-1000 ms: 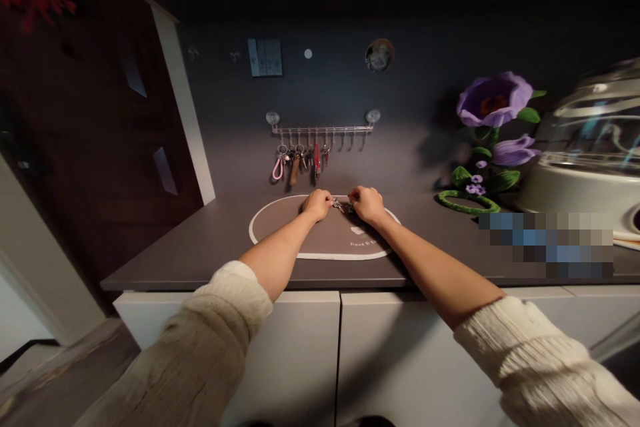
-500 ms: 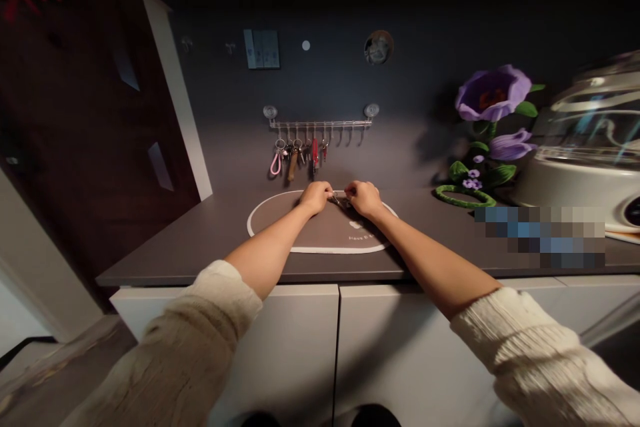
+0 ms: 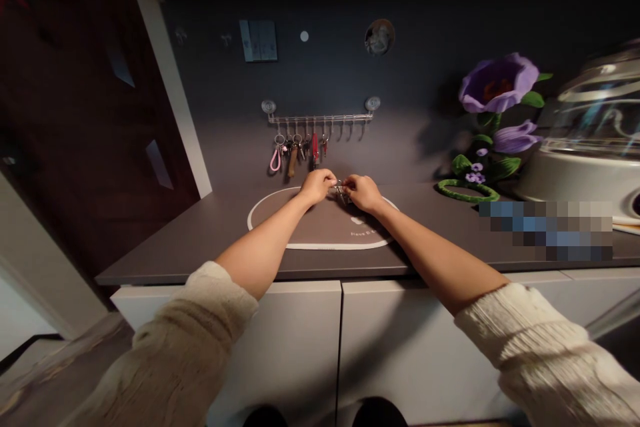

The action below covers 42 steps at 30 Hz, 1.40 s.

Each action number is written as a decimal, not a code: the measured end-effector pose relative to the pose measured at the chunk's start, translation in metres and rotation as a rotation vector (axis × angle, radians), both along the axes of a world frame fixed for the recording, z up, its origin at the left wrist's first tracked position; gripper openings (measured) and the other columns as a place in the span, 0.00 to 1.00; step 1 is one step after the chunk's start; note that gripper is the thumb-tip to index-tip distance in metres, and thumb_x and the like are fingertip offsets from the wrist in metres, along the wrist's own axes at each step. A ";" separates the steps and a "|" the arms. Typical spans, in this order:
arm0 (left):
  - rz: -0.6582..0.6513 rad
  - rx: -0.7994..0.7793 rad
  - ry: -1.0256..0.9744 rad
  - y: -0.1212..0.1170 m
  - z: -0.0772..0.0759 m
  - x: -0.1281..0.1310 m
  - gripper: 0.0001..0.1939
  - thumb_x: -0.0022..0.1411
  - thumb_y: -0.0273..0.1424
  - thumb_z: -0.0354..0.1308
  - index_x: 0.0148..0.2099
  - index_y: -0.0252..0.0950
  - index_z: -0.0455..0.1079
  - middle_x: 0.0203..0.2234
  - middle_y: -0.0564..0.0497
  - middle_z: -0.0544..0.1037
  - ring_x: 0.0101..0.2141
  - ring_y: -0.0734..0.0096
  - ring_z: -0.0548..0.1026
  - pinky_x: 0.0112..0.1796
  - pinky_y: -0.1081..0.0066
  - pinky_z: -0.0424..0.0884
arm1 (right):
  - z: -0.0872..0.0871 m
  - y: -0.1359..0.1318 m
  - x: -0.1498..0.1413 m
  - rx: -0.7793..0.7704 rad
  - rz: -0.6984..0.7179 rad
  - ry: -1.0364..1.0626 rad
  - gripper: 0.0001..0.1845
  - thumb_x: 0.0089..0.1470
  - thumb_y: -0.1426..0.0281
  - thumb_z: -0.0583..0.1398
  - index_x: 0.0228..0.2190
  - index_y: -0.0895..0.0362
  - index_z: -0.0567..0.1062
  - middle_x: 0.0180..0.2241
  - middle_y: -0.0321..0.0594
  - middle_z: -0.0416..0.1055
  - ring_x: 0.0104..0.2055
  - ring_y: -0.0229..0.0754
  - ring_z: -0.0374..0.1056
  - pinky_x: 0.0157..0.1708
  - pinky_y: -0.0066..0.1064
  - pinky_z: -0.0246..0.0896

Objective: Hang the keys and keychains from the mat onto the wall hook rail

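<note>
- Dark grey back wall [image 3: 330, 77]; a transparent hook rail is mounted on it above the work area.
- White cabinet doors [image 3: 280, 347] below, carrying a grey-brown countertop [image 3: 165, 240].
- Pale appliance [image 3: 585, 180] with a clear upper part at far right; purple flower ornament [image 3: 500, 83] beside it, well apart from the hands.
- Brown mat [image 3: 320, 230], white-edged, rounded, lying flat near the back of the counter, under the work. Lettering partly covered by the right forearm.
- Hook rail [image 3: 350, 118]: hung items occupy its left part, among them a pink loop [image 3: 275, 160], a brown fob [image 3: 293, 163] and a red item [image 3: 315, 145].
- Left hand [image 3: 319, 186]: fingers bent, thumb and forefinger pinching at the small key set. Exact contact too small to resolve.
- Right hand [image 3: 363, 193]: curled inward, thumb and fingertips pinching at the opposite side of the same set. Hands close together, not touching as far as visible.
- Key set [image 3: 341, 195]: between the two hands, over the rear of the mat; metal, with a ring at the top. Whether it touches the mat: cannot tell.
- Progress (judged): key set is in hand and off the rail; handling of the ring looks unfinished. No key seen apart from the set; whether the ring is pried open cannot be read.
</note>
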<state>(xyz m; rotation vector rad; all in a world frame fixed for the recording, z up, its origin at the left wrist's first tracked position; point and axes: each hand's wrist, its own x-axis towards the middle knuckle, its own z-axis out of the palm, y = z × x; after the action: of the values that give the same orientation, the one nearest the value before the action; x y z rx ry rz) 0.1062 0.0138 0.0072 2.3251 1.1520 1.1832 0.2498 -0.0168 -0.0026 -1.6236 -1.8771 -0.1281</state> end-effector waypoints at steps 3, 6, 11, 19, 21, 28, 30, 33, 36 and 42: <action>-0.024 -0.076 -0.093 -0.001 0.001 0.000 0.05 0.52 0.24 0.53 0.29 0.31 0.70 0.18 0.55 0.69 0.21 0.78 0.64 0.27 0.77 0.60 | 0.000 0.000 -0.001 0.005 0.048 0.056 0.10 0.48 0.69 0.55 0.33 0.56 0.74 0.34 0.40 0.74 0.36 0.39 0.66 0.37 0.28 0.56; -0.034 -0.125 -0.183 -0.001 0.001 0.000 0.04 0.51 0.23 0.53 0.27 0.31 0.69 0.17 0.55 0.68 0.20 0.79 0.63 0.25 0.77 0.58 | 0.002 -0.002 -0.002 0.011 0.069 0.114 0.09 0.47 0.69 0.56 0.32 0.56 0.74 0.34 0.39 0.74 0.36 0.38 0.66 0.37 0.28 0.56; -0.034 -0.195 -0.304 -0.004 0.001 0.001 0.03 0.51 0.22 0.53 0.27 0.31 0.67 0.18 0.55 0.67 0.20 0.80 0.63 0.25 0.78 0.59 | 0.006 -0.009 -0.005 -0.014 0.098 0.262 0.10 0.47 0.68 0.56 0.32 0.56 0.74 0.32 0.37 0.73 0.33 0.36 0.66 0.36 0.27 0.56; -0.054 -0.306 -0.415 -0.007 0.004 0.002 0.03 0.54 0.23 0.52 0.29 0.30 0.66 0.20 0.54 0.69 0.21 0.81 0.65 0.28 0.76 0.64 | 0.005 -0.008 -0.005 0.011 0.191 0.398 0.12 0.48 0.64 0.56 0.30 0.59 0.74 0.30 0.38 0.73 0.31 0.35 0.64 0.33 0.25 0.56; -0.065 -0.307 -0.416 -0.006 0.003 0.002 0.03 0.54 0.23 0.53 0.29 0.30 0.66 0.20 0.54 0.70 0.22 0.81 0.65 0.30 0.75 0.65 | 0.004 -0.007 -0.004 0.028 0.202 0.399 0.13 0.47 0.63 0.56 0.30 0.59 0.73 0.29 0.38 0.73 0.30 0.34 0.64 0.32 0.25 0.55; -0.099 -0.327 -0.433 -0.006 0.001 0.003 0.02 0.54 0.24 0.53 0.31 0.30 0.66 0.21 0.54 0.70 0.21 0.83 0.65 0.30 0.76 0.65 | -0.001 0.001 0.002 0.056 0.279 0.447 0.13 0.47 0.62 0.56 0.28 0.60 0.72 0.27 0.37 0.70 0.28 0.34 0.62 0.32 0.26 0.55; -0.111 -0.326 -0.451 -0.006 0.001 0.003 0.02 0.54 0.24 0.53 0.31 0.30 0.67 0.21 0.54 0.70 0.21 0.83 0.65 0.30 0.76 0.65 | -0.001 0.002 0.003 0.057 0.312 0.490 0.13 0.47 0.62 0.55 0.28 0.60 0.71 0.27 0.37 0.70 0.29 0.34 0.62 0.33 0.26 0.55; -0.118 -0.315 -0.465 -0.008 0.002 0.004 0.03 0.53 0.24 0.54 0.32 0.30 0.67 0.22 0.54 0.70 0.22 0.82 0.66 0.30 0.75 0.66 | 0.000 0.003 0.003 0.059 0.354 0.541 0.13 0.46 0.62 0.55 0.28 0.60 0.69 0.27 0.36 0.69 0.28 0.34 0.61 0.32 0.26 0.55; -0.118 -0.305 -0.462 -0.009 0.003 0.005 0.03 0.54 0.25 0.53 0.32 0.30 0.67 0.22 0.53 0.71 0.22 0.82 0.66 0.29 0.77 0.66 | 0.001 0.005 0.003 0.061 0.384 0.588 0.13 0.46 0.62 0.55 0.28 0.60 0.68 0.26 0.35 0.67 0.28 0.34 0.61 0.32 0.27 0.55; -0.101 -0.284 -0.485 -0.008 0.004 0.007 0.06 0.55 0.24 0.51 0.35 0.30 0.67 0.26 0.50 0.73 0.22 0.83 0.66 0.26 0.80 0.64 | 0.005 0.012 0.004 0.097 0.394 0.619 0.12 0.44 0.62 0.56 0.26 0.59 0.66 0.24 0.34 0.66 0.28 0.34 0.60 0.33 0.27 0.56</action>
<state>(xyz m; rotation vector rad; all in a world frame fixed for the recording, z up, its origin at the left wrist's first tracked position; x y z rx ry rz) 0.1129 0.0058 0.0112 1.7355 0.9411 1.3446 0.2534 -0.0050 0.0021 -1.0355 -1.6196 0.4007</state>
